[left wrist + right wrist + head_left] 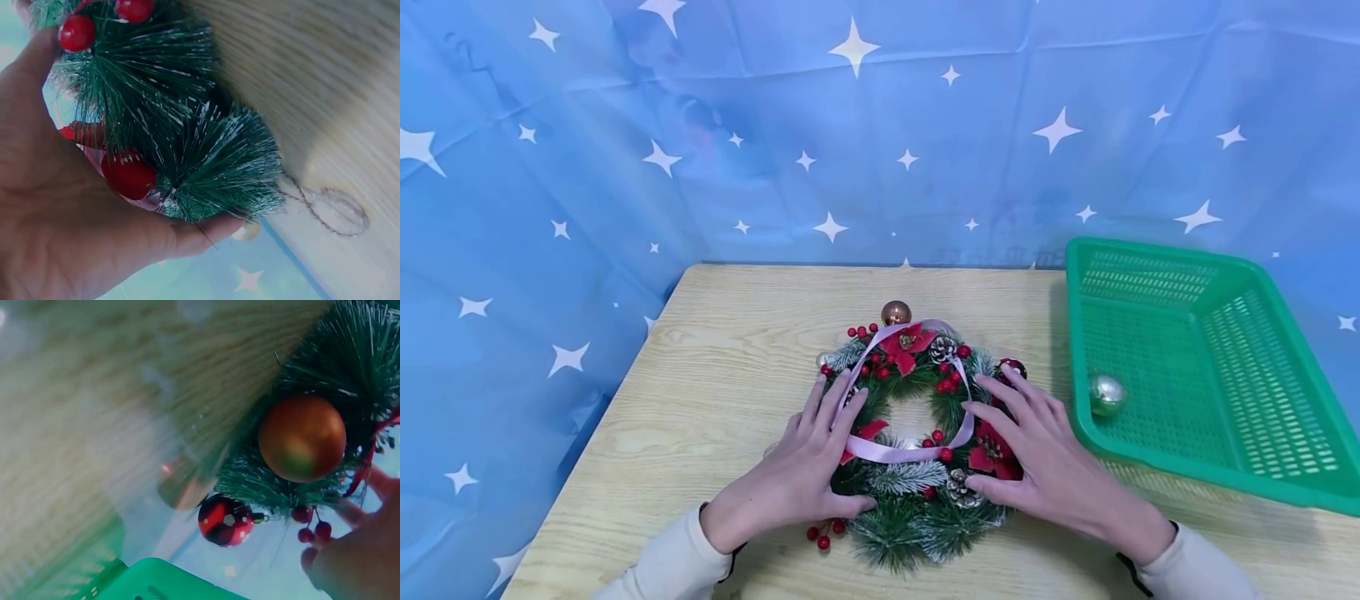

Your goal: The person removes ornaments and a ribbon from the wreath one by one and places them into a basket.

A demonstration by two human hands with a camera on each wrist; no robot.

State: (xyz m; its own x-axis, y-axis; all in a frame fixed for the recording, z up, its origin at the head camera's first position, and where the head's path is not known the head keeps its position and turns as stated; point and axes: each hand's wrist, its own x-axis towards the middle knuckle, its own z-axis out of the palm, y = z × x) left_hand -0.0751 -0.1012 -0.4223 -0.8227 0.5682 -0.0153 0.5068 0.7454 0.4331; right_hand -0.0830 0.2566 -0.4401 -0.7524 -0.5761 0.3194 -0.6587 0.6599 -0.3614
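Your left hand (805,467) and right hand (1051,450) spread on the wreath (895,521), lower centre, gripping nothing; ribbon (883,452) seems placed, 1 ball (1107,395), right, seems unused.

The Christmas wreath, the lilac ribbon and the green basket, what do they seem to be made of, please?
Christmas wreath: probably plastic greenery with a partly frosted finish, judging by its bristly, glinting needles with whitish tips.
Lilac ribbon: likely satin or similar fabric, a thin, smooth band with a soft sheen.
Green basket: apparently moulded plastic, slightly glossy, with regular slots and a rounded rim.
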